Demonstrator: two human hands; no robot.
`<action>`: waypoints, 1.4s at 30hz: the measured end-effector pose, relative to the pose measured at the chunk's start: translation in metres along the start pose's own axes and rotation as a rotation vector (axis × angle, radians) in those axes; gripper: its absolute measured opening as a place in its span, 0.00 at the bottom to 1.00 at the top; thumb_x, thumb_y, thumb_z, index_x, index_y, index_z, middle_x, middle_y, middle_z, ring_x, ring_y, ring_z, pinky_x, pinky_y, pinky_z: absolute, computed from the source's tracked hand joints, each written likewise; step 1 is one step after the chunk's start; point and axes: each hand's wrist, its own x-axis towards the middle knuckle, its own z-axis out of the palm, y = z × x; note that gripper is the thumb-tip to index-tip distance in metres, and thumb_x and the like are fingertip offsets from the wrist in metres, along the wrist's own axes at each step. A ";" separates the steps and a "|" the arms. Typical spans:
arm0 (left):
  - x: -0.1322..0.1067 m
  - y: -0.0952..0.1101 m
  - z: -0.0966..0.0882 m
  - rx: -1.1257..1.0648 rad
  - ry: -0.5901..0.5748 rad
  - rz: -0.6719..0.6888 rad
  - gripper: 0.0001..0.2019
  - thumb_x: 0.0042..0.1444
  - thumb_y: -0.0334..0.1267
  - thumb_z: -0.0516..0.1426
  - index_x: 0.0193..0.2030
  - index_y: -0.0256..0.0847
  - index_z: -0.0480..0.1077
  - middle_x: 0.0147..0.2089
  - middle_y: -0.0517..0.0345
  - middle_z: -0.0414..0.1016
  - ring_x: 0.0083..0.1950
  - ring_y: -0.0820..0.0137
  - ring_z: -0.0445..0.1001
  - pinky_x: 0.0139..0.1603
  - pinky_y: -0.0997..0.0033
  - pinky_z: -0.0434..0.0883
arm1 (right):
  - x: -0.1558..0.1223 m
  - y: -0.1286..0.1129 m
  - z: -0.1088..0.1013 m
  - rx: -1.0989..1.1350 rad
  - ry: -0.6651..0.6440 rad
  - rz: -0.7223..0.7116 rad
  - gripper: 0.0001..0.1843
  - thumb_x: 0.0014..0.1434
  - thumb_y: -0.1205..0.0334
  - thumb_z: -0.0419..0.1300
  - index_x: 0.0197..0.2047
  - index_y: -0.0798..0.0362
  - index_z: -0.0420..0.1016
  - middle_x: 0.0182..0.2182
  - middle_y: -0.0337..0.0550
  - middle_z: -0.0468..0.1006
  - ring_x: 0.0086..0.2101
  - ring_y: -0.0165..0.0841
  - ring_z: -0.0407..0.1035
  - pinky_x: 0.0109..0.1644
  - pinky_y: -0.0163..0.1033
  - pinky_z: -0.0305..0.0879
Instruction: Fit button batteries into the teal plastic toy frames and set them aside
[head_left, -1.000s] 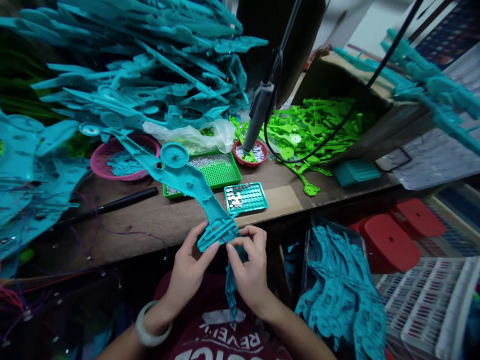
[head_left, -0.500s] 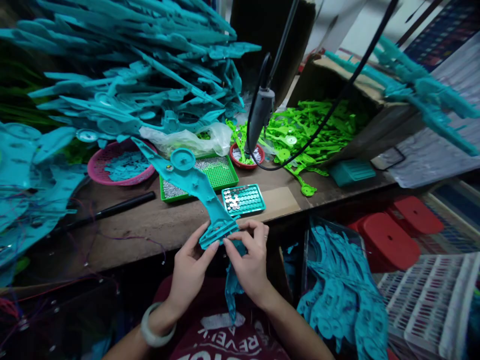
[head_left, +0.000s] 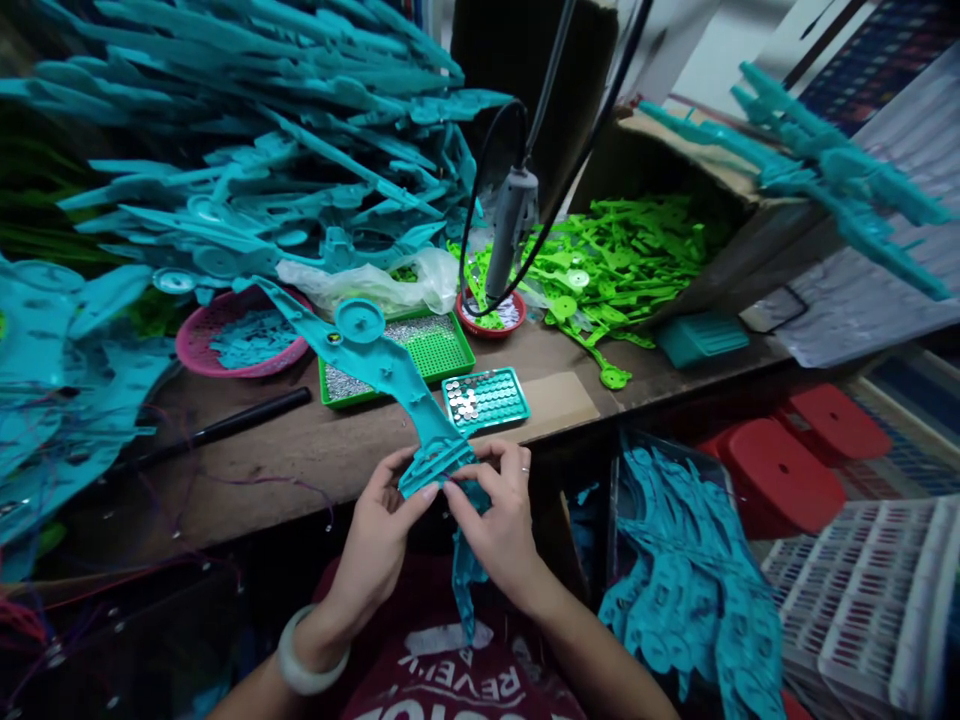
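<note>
Between my two hands is a long turquoise plastic part (head_left: 405, 378), a curved shell with a round disc near its far end. My left hand (head_left: 384, 515) is closed on its near section, thumb on top and fingers at the side. My right hand (head_left: 496, 515) pinches the same section from the right, its thumb and index finger close to my left thumb. Whether a small piece sits under those fingertips I cannot make out. The part's lower end hangs toward my shirt. Beyond it lies a small teal tray (head_left: 487, 398) with round metal discs.
A green tray (head_left: 442, 350) of tiny metal pieces, a pink basket (head_left: 202, 335) and a red bowl (head_left: 504, 318) stand behind. A grey electric screwdriver (head_left: 511, 225) hangs above the bench. Turquoise parts (head_left: 285, 150) pile up left; lime parts (head_left: 615, 265) spill from a carton (head_left: 720, 240).
Both hands stay on the turquoise part with nearly the same grip; my right fingers shift slightly. The hanging screwdriver has swung a little to the left, and the camera view has moved slightly.
</note>
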 end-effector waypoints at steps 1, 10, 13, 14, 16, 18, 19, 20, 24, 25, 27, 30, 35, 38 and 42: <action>0.001 0.000 0.000 0.006 0.007 0.012 0.26 0.49 0.41 0.71 0.54 0.44 0.71 0.49 0.58 0.80 0.51 0.67 0.77 0.54 0.70 0.73 | 0.000 0.000 -0.001 -0.005 -0.006 0.002 0.03 0.60 0.67 0.65 0.37 0.50 0.76 0.45 0.45 0.69 0.47 0.41 0.65 0.56 0.51 0.58; 0.001 -0.004 -0.004 0.181 0.019 0.132 0.24 0.52 0.42 0.69 0.55 0.47 0.71 0.52 0.59 0.79 0.50 0.67 0.78 0.53 0.69 0.74 | -0.002 0.009 -0.010 0.045 -0.075 0.068 0.05 0.63 0.69 0.62 0.34 0.51 0.74 0.43 0.44 0.68 0.47 0.39 0.63 0.54 0.47 0.60; -0.001 -0.005 -0.002 0.177 0.018 0.142 0.23 0.52 0.42 0.69 0.54 0.47 0.70 0.51 0.60 0.79 0.49 0.68 0.78 0.53 0.69 0.74 | 0.000 0.009 -0.006 0.051 -0.026 0.077 0.06 0.63 0.68 0.61 0.34 0.51 0.75 0.43 0.44 0.68 0.47 0.39 0.63 0.56 0.49 0.58; -0.001 -0.005 -0.001 0.168 0.020 0.141 0.24 0.52 0.42 0.69 0.54 0.48 0.70 0.50 0.61 0.79 0.49 0.68 0.78 0.52 0.70 0.74 | 0.000 0.009 -0.004 0.071 -0.013 0.084 0.06 0.63 0.68 0.61 0.34 0.51 0.76 0.43 0.44 0.69 0.47 0.39 0.64 0.57 0.49 0.58; -0.001 -0.006 0.001 0.147 0.019 0.133 0.24 0.52 0.42 0.69 0.55 0.48 0.70 0.50 0.61 0.79 0.50 0.69 0.77 0.53 0.70 0.73 | 0.000 0.010 0.000 0.133 -0.001 0.114 0.06 0.64 0.67 0.61 0.34 0.50 0.77 0.43 0.43 0.70 0.47 0.39 0.65 0.58 0.51 0.57; 0.000 -0.008 0.002 0.132 0.016 0.118 0.24 0.53 0.42 0.69 0.55 0.48 0.69 0.50 0.61 0.79 0.50 0.69 0.77 0.54 0.71 0.73 | 0.000 0.011 0.003 0.159 -0.010 0.118 0.06 0.64 0.67 0.62 0.35 0.49 0.78 0.44 0.43 0.70 0.48 0.39 0.65 0.58 0.52 0.58; 0.000 -0.008 0.002 0.127 0.015 0.108 0.24 0.53 0.43 0.69 0.55 0.47 0.69 0.51 0.60 0.79 0.50 0.69 0.77 0.54 0.71 0.72 | 0.000 0.012 0.003 0.138 -0.008 0.099 0.06 0.64 0.66 0.62 0.35 0.49 0.78 0.45 0.44 0.70 0.49 0.40 0.65 0.59 0.52 0.58; 0.000 -0.008 0.002 0.125 0.018 0.101 0.24 0.53 0.43 0.68 0.55 0.47 0.69 0.50 0.60 0.79 0.50 0.69 0.77 0.54 0.70 0.72 | 0.001 0.012 0.003 0.100 0.008 0.068 0.05 0.64 0.65 0.62 0.36 0.49 0.79 0.46 0.45 0.69 0.50 0.40 0.64 0.59 0.53 0.58; 0.000 -0.009 0.003 0.152 0.043 0.104 0.24 0.53 0.44 0.68 0.55 0.45 0.69 0.48 0.59 0.79 0.48 0.69 0.78 0.50 0.71 0.74 | 0.018 0.012 -0.005 -0.020 0.080 -0.086 0.02 0.63 0.63 0.64 0.39 0.52 0.77 0.47 0.49 0.66 0.50 0.42 0.63 0.57 0.53 0.62; 0.000 -0.009 0.004 0.162 0.047 0.115 0.23 0.53 0.44 0.68 0.54 0.45 0.69 0.48 0.59 0.79 0.47 0.69 0.78 0.50 0.71 0.74 | 0.026 0.012 -0.008 -0.019 0.042 -0.129 0.03 0.62 0.63 0.64 0.40 0.52 0.77 0.47 0.49 0.66 0.51 0.42 0.63 0.57 0.52 0.62; -0.002 -0.008 0.005 0.176 0.043 0.141 0.22 0.54 0.44 0.68 0.53 0.45 0.69 0.48 0.59 0.79 0.47 0.69 0.78 0.49 0.71 0.74 | 0.043 0.010 -0.015 -0.011 -0.086 -0.209 0.04 0.62 0.63 0.65 0.41 0.51 0.77 0.48 0.48 0.66 0.52 0.42 0.62 0.58 0.51 0.62; -0.002 -0.008 0.008 0.170 0.033 0.164 0.21 0.54 0.43 0.67 0.52 0.45 0.69 0.47 0.59 0.78 0.47 0.69 0.77 0.48 0.71 0.75 | 0.064 0.005 -0.021 -0.028 -0.257 -0.249 0.05 0.59 0.62 0.68 0.39 0.50 0.77 0.48 0.47 0.67 0.53 0.43 0.62 0.59 0.52 0.62; -0.003 -0.010 0.013 0.185 0.048 0.177 0.19 0.54 0.42 0.67 0.51 0.44 0.68 0.46 0.58 0.78 0.47 0.67 0.78 0.48 0.69 0.75 | 0.072 -0.002 -0.019 0.000 -0.371 -0.117 0.06 0.56 0.64 0.70 0.35 0.52 0.77 0.47 0.46 0.66 0.54 0.43 0.61 0.61 0.51 0.60; -0.004 -0.012 0.015 0.196 0.058 0.193 0.19 0.54 0.42 0.67 0.51 0.44 0.69 0.46 0.57 0.78 0.48 0.67 0.78 0.49 0.68 0.75 | 0.070 -0.003 -0.016 0.048 -0.403 -0.041 0.06 0.55 0.66 0.70 0.32 0.52 0.76 0.45 0.44 0.65 0.54 0.42 0.61 0.63 0.52 0.57; -0.003 -0.014 0.015 0.223 0.058 0.206 0.20 0.54 0.42 0.67 0.51 0.44 0.68 0.46 0.56 0.78 0.48 0.66 0.78 0.50 0.66 0.75 | 0.068 0.002 -0.014 0.111 -0.414 0.003 0.07 0.55 0.71 0.67 0.30 0.52 0.74 0.44 0.43 0.65 0.52 0.40 0.62 0.63 0.51 0.57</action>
